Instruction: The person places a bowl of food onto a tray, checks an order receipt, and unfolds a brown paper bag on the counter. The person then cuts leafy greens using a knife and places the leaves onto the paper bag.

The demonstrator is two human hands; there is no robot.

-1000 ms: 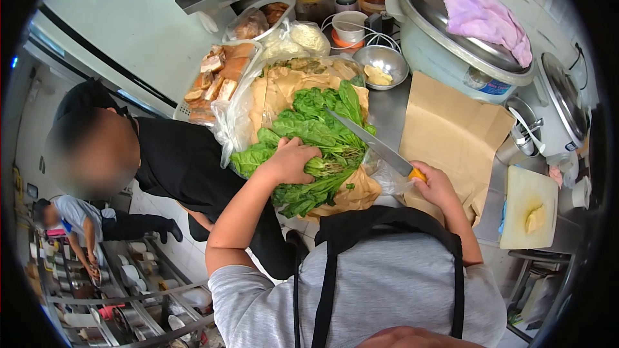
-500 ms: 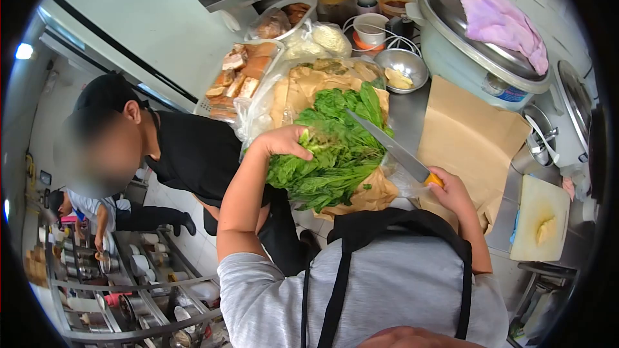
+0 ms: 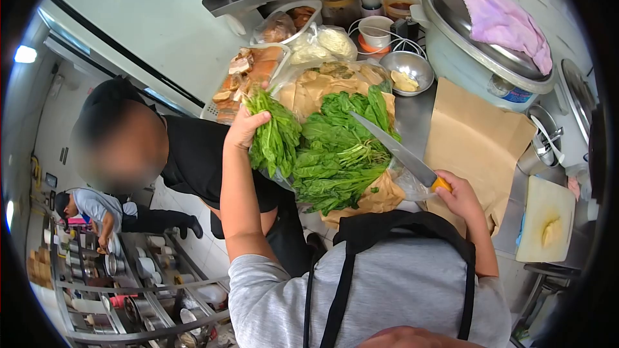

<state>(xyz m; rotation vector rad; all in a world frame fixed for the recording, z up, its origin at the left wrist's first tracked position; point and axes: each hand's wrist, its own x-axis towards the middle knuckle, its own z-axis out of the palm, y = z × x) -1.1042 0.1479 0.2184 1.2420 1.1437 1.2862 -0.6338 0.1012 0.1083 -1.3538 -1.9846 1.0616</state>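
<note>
A bunch of leafy greens (image 3: 276,135) is in my left hand (image 3: 244,127), its fingers wrapped round the stems and the leaves hanging down. My right hand (image 3: 456,194) grips the yellow handle of a large knife (image 3: 403,154). The blade points up and to the left, over the edge of a pile of leafy greens (image 3: 342,148). Cut stem ends show in the middle of that pile. Under the greens lie crumpled brown paper (image 3: 303,93) and clear plastic.
Flat brown paper (image 3: 474,142) lies on the steel counter, right of the greens. Behind are a metal bowl (image 3: 412,67), a tray of meat (image 3: 248,77) and a large lidded pot (image 3: 477,45). A cutting board (image 3: 548,212) is far right. A person in black (image 3: 206,154) stands close at left.
My left hand has risen up and to the left, lifting a bunch of greens off the pile. The knife stays in my right hand, almost unmoved. The person in black has turned their head.
</note>
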